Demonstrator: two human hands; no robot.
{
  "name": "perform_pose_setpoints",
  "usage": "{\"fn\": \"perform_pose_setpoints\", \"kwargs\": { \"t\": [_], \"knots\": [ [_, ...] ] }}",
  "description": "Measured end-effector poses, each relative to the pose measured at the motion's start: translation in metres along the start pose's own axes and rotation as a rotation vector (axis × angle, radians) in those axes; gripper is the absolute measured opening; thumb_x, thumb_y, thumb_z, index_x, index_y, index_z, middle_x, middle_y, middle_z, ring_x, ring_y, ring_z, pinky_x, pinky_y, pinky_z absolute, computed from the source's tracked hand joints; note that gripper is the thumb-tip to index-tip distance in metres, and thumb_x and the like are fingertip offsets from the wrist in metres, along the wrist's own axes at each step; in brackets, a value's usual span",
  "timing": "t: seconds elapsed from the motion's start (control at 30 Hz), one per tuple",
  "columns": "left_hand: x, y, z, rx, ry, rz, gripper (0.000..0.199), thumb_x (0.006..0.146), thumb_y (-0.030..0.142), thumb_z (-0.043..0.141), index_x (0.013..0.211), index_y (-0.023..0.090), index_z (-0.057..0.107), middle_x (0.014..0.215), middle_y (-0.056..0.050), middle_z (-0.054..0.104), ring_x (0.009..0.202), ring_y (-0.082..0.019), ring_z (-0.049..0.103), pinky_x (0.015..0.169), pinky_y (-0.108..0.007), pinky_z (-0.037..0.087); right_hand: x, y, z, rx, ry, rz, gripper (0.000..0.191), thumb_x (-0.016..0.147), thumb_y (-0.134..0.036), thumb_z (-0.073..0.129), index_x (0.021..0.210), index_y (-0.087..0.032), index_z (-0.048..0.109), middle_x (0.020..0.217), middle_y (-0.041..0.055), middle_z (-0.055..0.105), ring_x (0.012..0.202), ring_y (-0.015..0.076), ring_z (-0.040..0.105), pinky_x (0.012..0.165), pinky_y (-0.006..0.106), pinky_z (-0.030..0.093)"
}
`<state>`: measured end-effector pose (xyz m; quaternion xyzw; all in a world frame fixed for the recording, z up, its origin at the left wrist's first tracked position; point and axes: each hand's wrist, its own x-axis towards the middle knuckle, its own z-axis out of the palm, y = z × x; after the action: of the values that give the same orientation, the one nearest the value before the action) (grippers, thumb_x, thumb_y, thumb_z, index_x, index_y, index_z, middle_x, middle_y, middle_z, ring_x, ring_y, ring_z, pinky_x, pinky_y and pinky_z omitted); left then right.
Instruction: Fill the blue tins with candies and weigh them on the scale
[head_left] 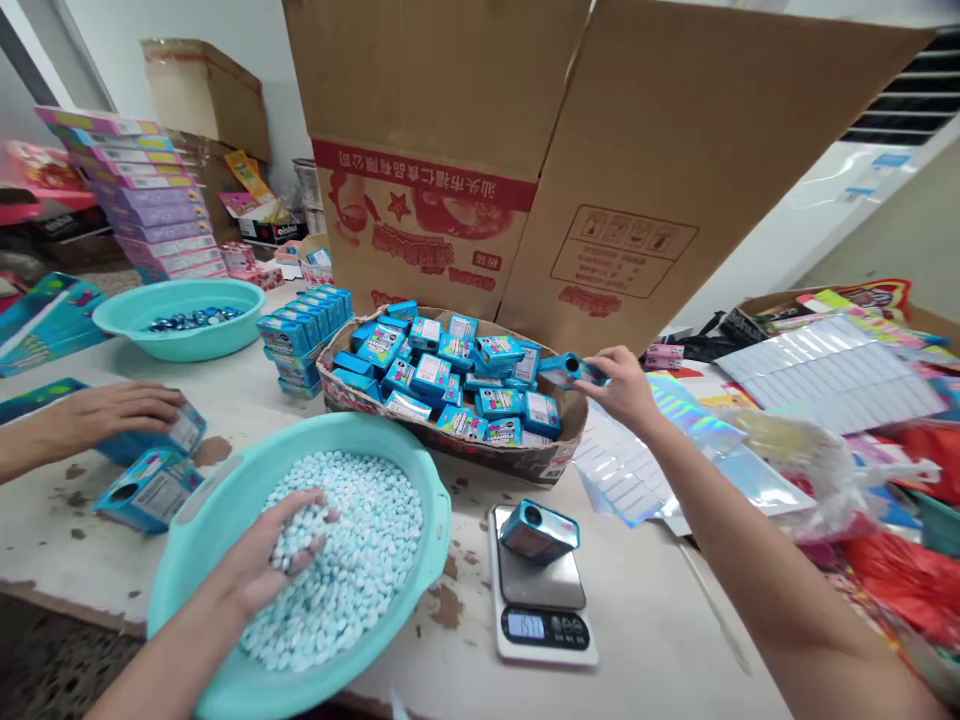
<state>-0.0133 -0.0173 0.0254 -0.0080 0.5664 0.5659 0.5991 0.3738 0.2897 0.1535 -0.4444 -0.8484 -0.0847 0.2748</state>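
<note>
Plainly, plenty of pale candies (367, 560) lie loose in the turquoise basin (436, 500), where the left hand (271, 552) cups a small heap, palm up. The right hand (621, 388) pinches a blue box (561, 370) at the cardboard tray's (450, 442) right end. A second box (541, 535) lies on the lit scale (540, 592). The work looks partway along; whether the piled boxes (431, 375) are filled, I cannot tell. Left of the basin, a co-worker's hand (135, 408) covers more packaging.
</note>
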Motion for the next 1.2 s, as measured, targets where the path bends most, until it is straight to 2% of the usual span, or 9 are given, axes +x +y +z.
{"fn": "perform_pose_setpoints", "kwargs": {
  "t": [0.1,0.17,0.23,0.37,0.47,0.57,0.67,0.83,1.2],
  "knots": [
    [0.000,0.005,-0.001,-0.159,-0.065,-0.034,0.011,0.078,0.023,0.061,0.082,0.017,0.053,0.075,-0.007,0.065,0.049,-0.013,0.059,0.034,-0.016,0.040,-0.024,-0.054,-0.018,0.460,0.112,0.104,0.041,0.072,-0.041,0.072,0.107,-0.022,0.064,0.093,0.0058,0.066,0.083,0.0204,0.062,0.076,0.037,0.051],
    [-0.002,0.008,0.002,-0.206,-0.085,-0.025,0.009,0.081,0.024,0.056,0.079,0.017,0.051,0.064,-0.004,0.059,0.044,-0.012,0.055,0.032,-0.015,0.036,-0.043,-0.104,-0.023,0.698,0.073,0.169,0.050,0.066,-0.040,0.077,0.109,-0.023,0.061,0.092,0.0038,0.067,0.081,0.0198,0.063,0.073,0.035,0.051],
    [-0.007,0.012,0.006,-0.243,-0.107,0.005,0.012,0.082,0.024,0.054,0.075,0.018,0.047,0.056,0.001,0.052,0.037,-0.009,0.047,0.030,-0.013,0.029,-0.065,-0.159,-0.021,0.758,-0.033,0.194,0.041,0.064,-0.040,0.079,0.099,-0.023,0.065,0.086,0.0025,0.067,0.077,0.0196,0.063,0.071,0.034,0.051],
    [-0.026,0.031,0.019,-0.312,-0.171,0.152,0.016,0.075,0.024,0.058,0.072,0.019,0.043,0.052,0.004,0.047,0.034,-0.007,0.041,0.029,-0.013,0.023,-0.103,-0.256,0.013,0.892,-0.284,0.095,0.036,0.072,-0.038,0.073,0.104,-0.024,0.066,0.099,0.0029,0.067,0.090,0.0199,0.063,0.082,0.034,0.048],
    [-0.039,0.044,0.032,-0.337,-0.165,0.308,0.018,0.073,0.027,0.060,0.071,0.019,0.044,0.050,0.004,0.048,0.037,-0.009,0.046,0.032,-0.015,0.028,-0.119,-0.298,0.052,0.902,-0.374,0.102,0.042,0.068,-0.031,0.077,0.107,-0.021,0.064,0.103,0.0046,0.066,0.094,0.0210,0.061,0.085,0.035,0.047],
    [-0.041,0.042,0.041,-0.318,-0.062,0.466,0.021,0.069,0.029,0.065,0.071,0.017,0.049,0.056,0.001,0.056,0.050,-0.014,0.059,0.043,-0.020,0.044,-0.127,-0.318,0.076,0.871,-0.413,0.146,0.041,0.063,-0.030,0.080,0.100,-0.020,0.063,0.098,0.0039,0.066,0.091,0.0218,0.061,0.081,0.035,0.046],
    [-0.033,0.029,0.045,-0.297,0.006,0.543,0.026,0.064,0.032,0.070,0.074,0.015,0.052,0.062,-0.001,0.061,0.056,-0.017,0.062,0.052,-0.027,0.051,-0.132,-0.325,0.079,0.836,-0.377,0.124,0.037,0.063,-0.032,0.081,0.094,-0.020,0.064,0.091,0.0026,0.066,0.087,0.0215,0.060,0.079,0.034,0.044],
    [-0.022,0.017,0.044,-0.298,-0.052,0.612,0.028,0.063,0.035,0.073,0.069,0.016,0.052,0.056,0.003,0.055,0.048,-0.012,0.055,0.046,-0.023,0.044,-0.136,-0.328,0.074,0.746,-0.340,-0.026,0.039,0.064,-0.034,0.082,0.097,-0.022,0.065,0.095,0.0040,0.066,0.092,0.0237,0.057,0.081,0.036,0.042],
    [-0.025,0.016,0.053,-0.269,0.025,0.681,0.034,0.066,0.038,0.071,0.055,0.017,0.047,0.051,0.003,0.051,0.048,-0.013,0.054,0.047,-0.025,0.044,-0.129,-0.322,0.078,0.830,-0.314,0.035,0.038,0.063,-0.034,0.083,0.095,-0.024,0.068,0.090,0.0021,0.067,0.090,0.0220,0.058,0.079,0.034,0.042]
  ]
}}
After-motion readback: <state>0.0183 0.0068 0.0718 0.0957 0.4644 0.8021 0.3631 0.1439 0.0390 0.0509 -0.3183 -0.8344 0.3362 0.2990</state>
